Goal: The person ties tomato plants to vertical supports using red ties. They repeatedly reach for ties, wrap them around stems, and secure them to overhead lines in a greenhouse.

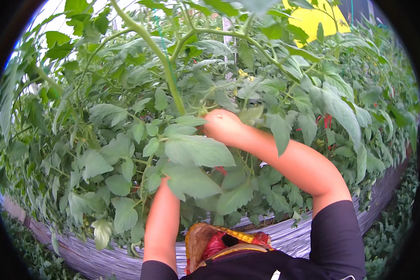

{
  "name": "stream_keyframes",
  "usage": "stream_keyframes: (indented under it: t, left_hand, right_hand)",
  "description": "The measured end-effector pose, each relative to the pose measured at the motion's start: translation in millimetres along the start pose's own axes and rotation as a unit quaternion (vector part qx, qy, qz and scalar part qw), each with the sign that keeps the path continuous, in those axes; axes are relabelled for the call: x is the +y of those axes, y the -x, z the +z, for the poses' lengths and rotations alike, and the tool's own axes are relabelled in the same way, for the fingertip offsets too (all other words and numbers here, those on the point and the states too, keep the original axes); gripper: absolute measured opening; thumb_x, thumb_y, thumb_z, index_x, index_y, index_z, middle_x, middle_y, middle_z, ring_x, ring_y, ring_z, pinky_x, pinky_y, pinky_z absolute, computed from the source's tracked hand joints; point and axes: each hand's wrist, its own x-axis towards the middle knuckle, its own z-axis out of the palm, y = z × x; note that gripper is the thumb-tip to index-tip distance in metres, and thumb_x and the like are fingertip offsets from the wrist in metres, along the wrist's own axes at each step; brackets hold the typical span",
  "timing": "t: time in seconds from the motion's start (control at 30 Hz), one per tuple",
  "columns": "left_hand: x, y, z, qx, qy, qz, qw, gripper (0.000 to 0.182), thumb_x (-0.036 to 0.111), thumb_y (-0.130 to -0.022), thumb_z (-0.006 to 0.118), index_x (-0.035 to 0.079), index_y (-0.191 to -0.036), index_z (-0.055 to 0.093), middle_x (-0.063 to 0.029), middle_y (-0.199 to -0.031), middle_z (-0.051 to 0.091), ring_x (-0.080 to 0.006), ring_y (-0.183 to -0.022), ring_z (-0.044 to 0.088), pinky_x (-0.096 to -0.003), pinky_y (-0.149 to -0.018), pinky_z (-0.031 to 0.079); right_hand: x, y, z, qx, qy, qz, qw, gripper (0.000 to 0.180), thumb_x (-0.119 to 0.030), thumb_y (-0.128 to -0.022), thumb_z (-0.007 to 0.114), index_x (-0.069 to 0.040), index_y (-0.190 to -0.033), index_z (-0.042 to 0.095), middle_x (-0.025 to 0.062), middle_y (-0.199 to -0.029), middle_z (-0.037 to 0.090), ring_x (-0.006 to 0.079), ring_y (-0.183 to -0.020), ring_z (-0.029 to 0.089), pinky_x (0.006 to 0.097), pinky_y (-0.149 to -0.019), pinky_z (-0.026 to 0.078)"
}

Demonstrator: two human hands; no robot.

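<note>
My right hand is in among the tomato foliage beside a thick green stem; its fingers are hidden by leaves, and a bit of red shows at them. Only the left forearm is seen, rising from below; the left hand is covered by broad tomato leaves. Red ties show at several places in the plants. At my waist hangs an open yellow and brown bag with red strands inside.
A yellow sheet hangs at the upper right. A pale post and a thin green string stand among the plants. Silvery plastic mulch covers the bed below the plants. Low green growth lines the ground at both sides.
</note>
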Motion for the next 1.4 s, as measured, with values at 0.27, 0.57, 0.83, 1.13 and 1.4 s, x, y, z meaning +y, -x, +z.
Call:
stream_keyframes:
  t: [0.27, 0.57, 0.83, 1.13, 1.4]
  left_hand:
    - [-32, 39, 34, 0.043, 0.254, -0.04, 0.966, 0.047, 0.021, -0.1, 0.053, 0.005, -0.143, 0.042, -0.0104, -0.138, 0.052, -0.0241, -0.126, 0.052, -0.0395, -0.107, 0.044]
    - [-35, 54, 43, 0.062, 0.209, -0.026, 0.976, 0.048, 0.022, -0.099, 0.054, 0.006, -0.143, 0.041, -0.0086, -0.139, 0.05, -0.0227, -0.128, 0.047, -0.0383, -0.108, 0.039]
    - [11, 52, 18, -0.018, 0.089, -0.014, 0.996, 0.045, 0.022, -0.097, 0.058, 0.007, -0.137, 0.046, -0.0072, -0.132, 0.053, -0.0208, -0.123, 0.049, -0.0371, -0.105, 0.04]
    - [-22, 34, 14, -0.086, 0.167, -0.069, 0.98, 0.037, 0.022, -0.094, 0.063, 0.005, -0.127, 0.061, -0.0082, -0.12, 0.066, -0.0194, -0.108, 0.063, -0.0364, -0.094, 0.051]
    - [-30, 39, 5, -0.071, 0.428, -0.196, 0.88, 0.051, 0.027, -0.101, 0.051, 0.006, -0.147, 0.041, -0.0112, -0.145, 0.049, -0.0245, -0.129, 0.051, -0.0404, -0.108, 0.044]
  right_hand:
    - [-18, 42, -2, 0.067, 0.119, -0.168, 0.976, 0.024, -0.024, -0.072, 0.067, -0.012, -0.092, 0.065, 0.0052, -0.087, 0.065, 0.0268, -0.087, 0.058, 0.0393, -0.074, 0.045]
    - [-39, 69, 22, 0.16, -0.118, -0.207, 0.958, 0.017, -0.016, -0.07, 0.064, -0.013, -0.087, 0.065, 0.0069, -0.086, 0.06, 0.0266, -0.084, 0.055, 0.0391, -0.071, 0.04]
    - [-16, 53, 32, 0.093, -0.104, -0.217, 0.966, 0.028, -0.019, -0.086, 0.065, -0.003, -0.109, 0.065, 0.0103, -0.1, 0.071, 0.0233, -0.092, 0.067, 0.0363, -0.087, 0.051]
    - [-24, 46, 10, 0.062, -0.006, -0.196, 0.979, 0.04, -0.017, -0.058, 0.078, -0.009, -0.095, 0.065, 0.0112, -0.09, 0.062, 0.033, -0.085, 0.059, 0.0417, -0.072, 0.044]
    - [-39, 52, -2, 0.141, 0.084, -0.259, 0.952, 0.011, -0.015, -0.073, 0.063, -0.012, -0.083, 0.066, 0.0068, -0.084, 0.064, 0.0258, -0.086, 0.057, 0.0396, -0.079, 0.038]
